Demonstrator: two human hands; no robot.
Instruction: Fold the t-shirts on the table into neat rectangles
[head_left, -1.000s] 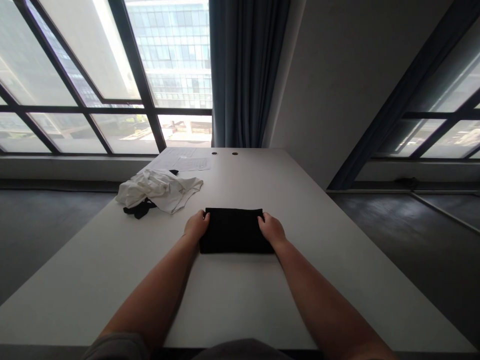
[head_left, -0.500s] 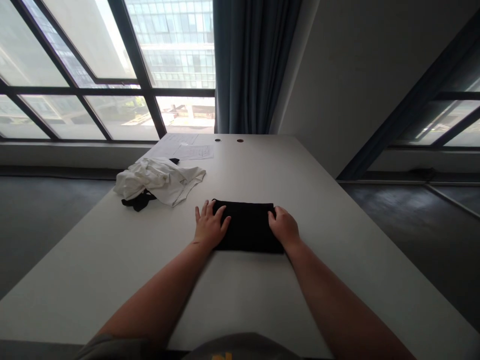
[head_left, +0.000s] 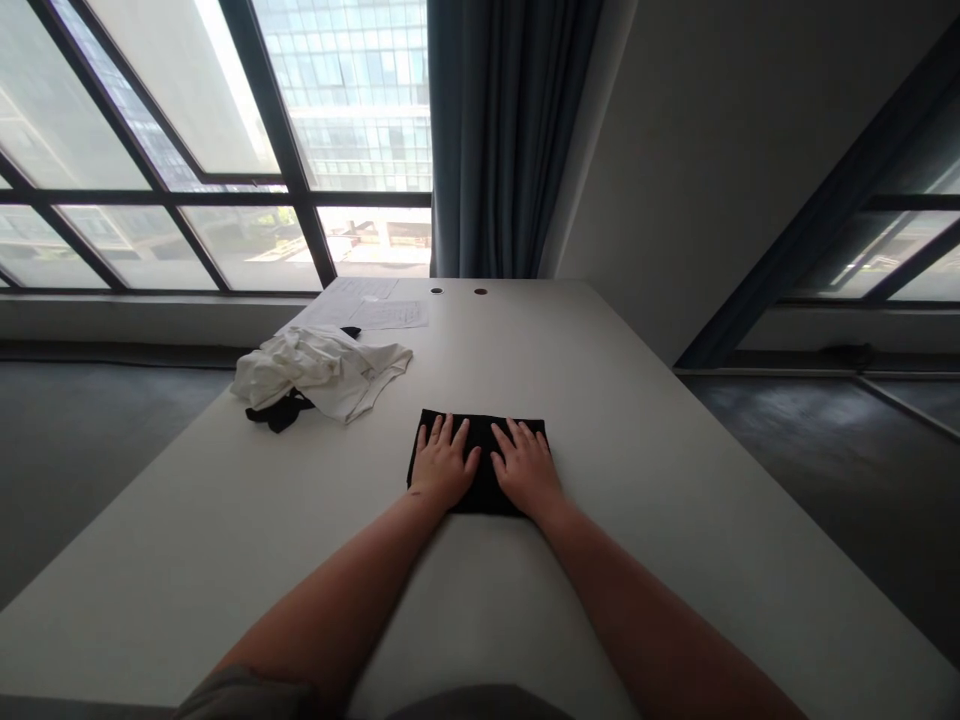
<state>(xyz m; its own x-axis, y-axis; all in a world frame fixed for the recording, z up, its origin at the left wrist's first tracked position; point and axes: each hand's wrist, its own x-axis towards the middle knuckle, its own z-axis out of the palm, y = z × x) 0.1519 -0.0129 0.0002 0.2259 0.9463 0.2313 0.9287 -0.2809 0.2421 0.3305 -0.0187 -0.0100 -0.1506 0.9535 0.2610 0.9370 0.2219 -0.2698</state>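
Observation:
A folded piece of black cloth [head_left: 484, 490] lies flat on the white table, its shape close to a rectangle. What kind of garment it is, I cannot tell. On its left half rests my left hand [head_left: 444, 462], palm down with the fingers spread. My right hand [head_left: 525, 465] lies flat on the right half, fingers also apart. Both hands touch the top of the cloth and grip nothing. Parts of the cloth are hidden under my palms.
A rumpled white garment [head_left: 322, 370] lies on the table's left side, with a black piece [head_left: 279, 412] poking out beneath it. Behind are printed papers [head_left: 390, 314] and two round holes in the tabletop [head_left: 585, 400]. A blue curtain [head_left: 487, 140] hangs beyond.
My right hand has let go of the cloth's right edge and moved left onto it, now flat. My left hand has shifted further onto the cloth. The cloth sits slightly more to the left.

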